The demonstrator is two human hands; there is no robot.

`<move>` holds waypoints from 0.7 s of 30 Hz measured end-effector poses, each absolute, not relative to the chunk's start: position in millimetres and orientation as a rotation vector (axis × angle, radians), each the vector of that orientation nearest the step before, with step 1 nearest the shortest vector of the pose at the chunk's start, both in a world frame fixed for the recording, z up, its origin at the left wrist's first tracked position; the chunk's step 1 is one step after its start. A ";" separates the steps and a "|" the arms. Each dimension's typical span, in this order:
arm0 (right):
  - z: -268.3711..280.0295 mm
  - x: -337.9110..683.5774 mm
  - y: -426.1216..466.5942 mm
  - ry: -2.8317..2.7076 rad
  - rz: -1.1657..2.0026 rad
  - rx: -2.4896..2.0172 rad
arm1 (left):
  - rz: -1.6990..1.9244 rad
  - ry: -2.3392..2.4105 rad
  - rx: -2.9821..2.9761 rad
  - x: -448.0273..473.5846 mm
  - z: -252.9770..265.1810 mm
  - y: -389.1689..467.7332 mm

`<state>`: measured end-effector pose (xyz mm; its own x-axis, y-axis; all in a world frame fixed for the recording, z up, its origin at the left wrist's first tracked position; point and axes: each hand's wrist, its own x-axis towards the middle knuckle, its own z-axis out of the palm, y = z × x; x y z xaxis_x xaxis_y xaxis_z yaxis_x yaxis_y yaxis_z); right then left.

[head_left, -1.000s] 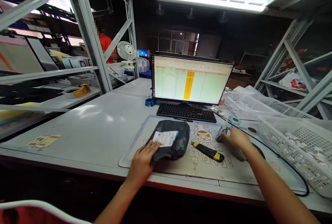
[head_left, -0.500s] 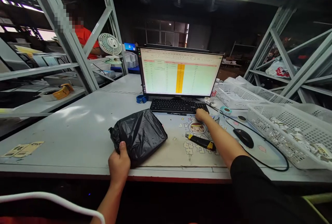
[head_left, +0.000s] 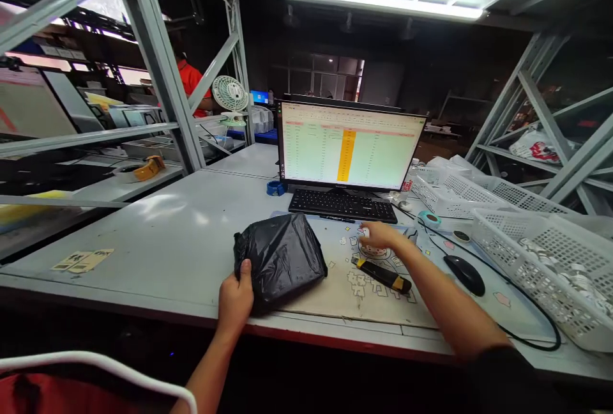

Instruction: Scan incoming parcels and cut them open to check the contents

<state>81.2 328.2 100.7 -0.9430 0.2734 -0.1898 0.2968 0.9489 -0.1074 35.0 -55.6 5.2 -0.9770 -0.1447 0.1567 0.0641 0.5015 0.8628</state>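
Observation:
My left hand (head_left: 237, 296) grips the near left corner of a package wrapped in black plastic (head_left: 282, 260), its thumb on top. The package is tilted above the front of the desk mat. Over the mat, just in front of the black keyboard (head_left: 342, 205), is my right hand (head_left: 379, 236), fingers loosely bent and nothing visible in them. Below that hand lies a black and yellow utility knife (head_left: 382, 275). The monitor (head_left: 352, 145) behind the keyboard displays a spreadsheet with an orange column.
A black mouse (head_left: 464, 275) and its cable lie right of the mat's drawing. White perforated baskets (head_left: 536, 260) line the right side, one with small white bottles. Blue tape (head_left: 275, 188) sits left of the keyboard. A person in red (head_left: 190, 78) stands beyond the metal frame.
My right hand has drawn back from the keyboard's right end to over the mat. My left hand still holds the package. The view has shifted left, and the spreadsheet's selected cell has changed.

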 end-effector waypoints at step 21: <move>159.8 111.0 123.1 3.252 -0.113 -0.432 | -1.421 -2.320 -0.125 66.9 -1.6 -53.6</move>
<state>111.0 123.1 159.8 -0.9555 -0.2547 0.1487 -0.2644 0.9631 -0.0494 66.9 -53.6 -1.6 -0.9097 -0.1372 0.3920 0.2868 0.4750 0.8319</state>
